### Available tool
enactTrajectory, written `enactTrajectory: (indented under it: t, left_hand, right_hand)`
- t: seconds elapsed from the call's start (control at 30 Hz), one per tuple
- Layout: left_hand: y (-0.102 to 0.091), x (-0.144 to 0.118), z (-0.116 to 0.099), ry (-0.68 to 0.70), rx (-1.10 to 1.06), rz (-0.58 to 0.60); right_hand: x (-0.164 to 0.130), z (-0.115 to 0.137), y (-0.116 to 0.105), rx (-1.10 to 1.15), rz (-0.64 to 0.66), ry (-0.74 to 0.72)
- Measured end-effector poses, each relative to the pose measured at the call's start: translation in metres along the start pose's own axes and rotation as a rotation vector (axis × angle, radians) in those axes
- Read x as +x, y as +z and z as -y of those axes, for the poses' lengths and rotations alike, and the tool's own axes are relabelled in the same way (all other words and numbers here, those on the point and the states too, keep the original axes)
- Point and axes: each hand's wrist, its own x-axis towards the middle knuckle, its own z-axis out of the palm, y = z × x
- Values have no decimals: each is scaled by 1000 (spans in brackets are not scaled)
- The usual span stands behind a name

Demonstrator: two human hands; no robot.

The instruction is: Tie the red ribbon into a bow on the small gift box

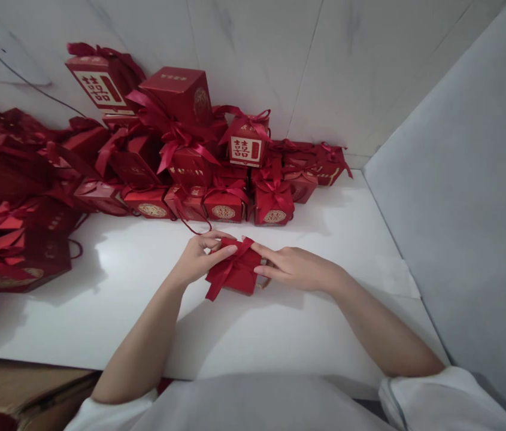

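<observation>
A small red gift box point(249, 280) sits on the white table in front of me, with a red ribbon point(222, 280) across its top. My left hand point(199, 258) grips the box from the left; its thumb presses on the ribbon near the middle, and its other fingers curl at the far side. From the right, my right hand point(292, 267) holds the box, index finger at the ribbon's upper end and thumb along the right edge. Its remaining fingers are partly hidden beside the box. One ribbon tail hangs over the near left corner.
Finished-looking red gift boxes point(273, 206) with ribbons are stacked along the tiled wall point(253, 48). A larger pile point(32, 251) covers the table's left side. A grey panel point(468, 179) bounds the white table point(136, 311) on the right. A cardboard box point(19, 383) stands below the front left edge.
</observation>
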Motion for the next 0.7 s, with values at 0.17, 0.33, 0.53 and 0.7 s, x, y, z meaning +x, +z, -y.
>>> enactTrajectory:
  t: [0.17,0.33,0.53,0.7]
  left_hand:
    - [-2,0,-1,-2,29,25]
    - [-4,1,0,3,17,73]
    - [-3,1,3,30,28,57]
    - [0,0,1,18,20,43]
  right_hand:
    - [0,0,1,-40,-51,-42]
    - [2,1,5,-230,-268,-199]
    - [4,14,24,-444,-674,-483]
    - [6,24,54,-605,-691,-714]
